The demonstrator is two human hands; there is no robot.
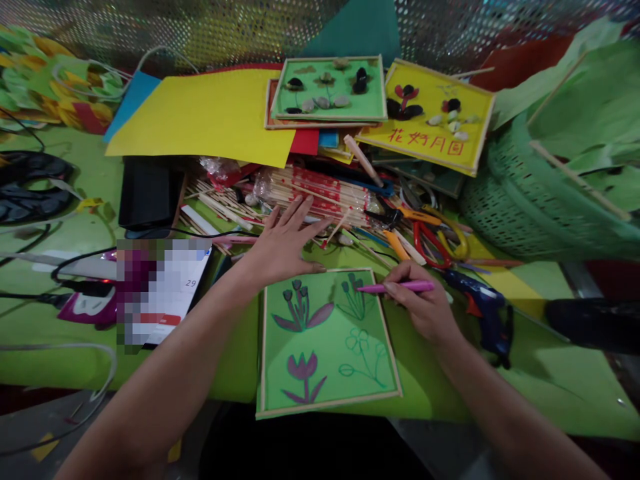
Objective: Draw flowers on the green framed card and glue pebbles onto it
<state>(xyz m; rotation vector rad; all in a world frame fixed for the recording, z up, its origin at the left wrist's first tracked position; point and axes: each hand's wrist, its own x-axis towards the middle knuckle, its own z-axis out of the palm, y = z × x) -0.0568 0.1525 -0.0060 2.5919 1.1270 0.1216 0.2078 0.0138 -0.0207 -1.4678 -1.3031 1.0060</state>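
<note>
A green card [320, 347] edged with thin wooden sticks lies on the table in front of me. Flower drawings cover it: two are filled in with dark purple, the upper right one partly, and the lower right one is only an outline. My right hand [417, 303] grips a pink-purple marker pen [400, 287], its tip at the upper right flower. Fingers spread, my left hand [285, 243] rests at the card's top edge, with the thumb at the frame and the fingertips near a bundle of wooden sticks [320, 190].
Behind are a yellow sheet [210, 113] and framed pebble pictures [327, 87]. Pliers [430, 233] and a blue glue gun [483, 307] lie right, near a green basket [530, 180]. A phone [185, 287] and a purple corded tool [95, 303] lie left.
</note>
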